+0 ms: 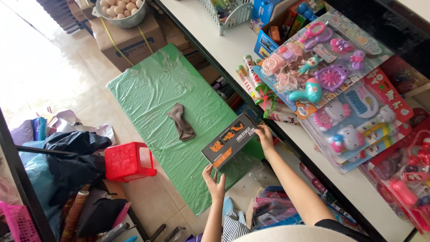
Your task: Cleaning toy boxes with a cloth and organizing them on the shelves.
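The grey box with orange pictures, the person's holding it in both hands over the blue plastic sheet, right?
Not quite: the head view shows the plastic sheet is green, not blue. The left hand and right hand do hold the grey box over it.

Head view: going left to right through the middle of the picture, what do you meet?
Red plastic stool → brown cloth on the green plastic sheet → dark grey cardboard box with orange pictures, held at both ends by left hand and right hand → pink toy blister packs.
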